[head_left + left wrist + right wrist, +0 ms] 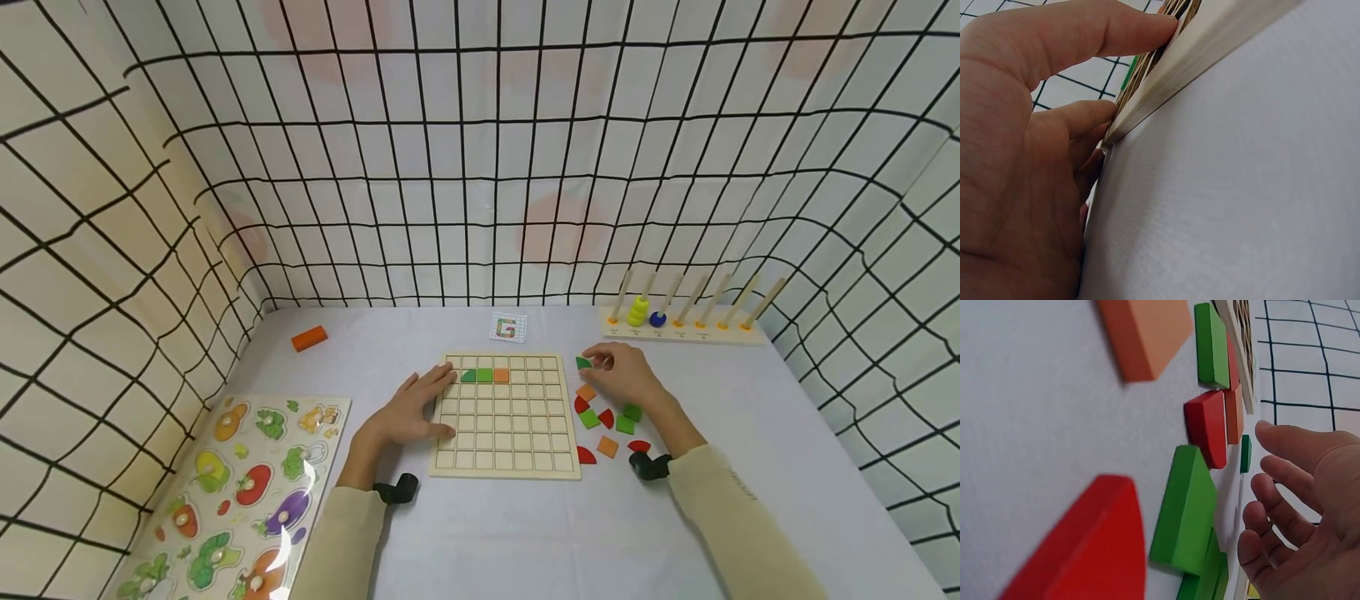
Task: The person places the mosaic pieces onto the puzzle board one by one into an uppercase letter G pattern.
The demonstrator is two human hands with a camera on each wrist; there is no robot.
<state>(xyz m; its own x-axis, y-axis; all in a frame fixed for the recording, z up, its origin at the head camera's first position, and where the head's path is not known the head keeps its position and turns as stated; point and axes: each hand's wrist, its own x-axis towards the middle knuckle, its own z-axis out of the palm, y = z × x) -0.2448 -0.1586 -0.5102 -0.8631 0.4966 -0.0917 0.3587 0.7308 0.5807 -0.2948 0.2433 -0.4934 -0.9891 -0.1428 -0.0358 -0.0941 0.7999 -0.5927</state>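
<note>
A wooden grid board (495,425) lies flat on the white table. In its second row sit a dark green rounded piece (469,377), a light green square (485,375) and an orange square (502,376). My left hand (401,412) rests with spread fingers on the board's left edge; the left wrist view shows the thumb (1141,30) touching the rim. Right of the board, my right hand (622,372) hovers beside a dark green rounded piece (582,362). In the right wrist view its loosely bent fingers (1279,509) appear apart from that green piece (1245,454).
Loose red, green and orange pieces (607,447) lie below my right hand. A small pattern card (509,327) is behind the board. Further out are a peg stand (682,332), an orange block (309,337) and a vegetable puzzle (243,500). Black netting (495,225) encloses the table.
</note>
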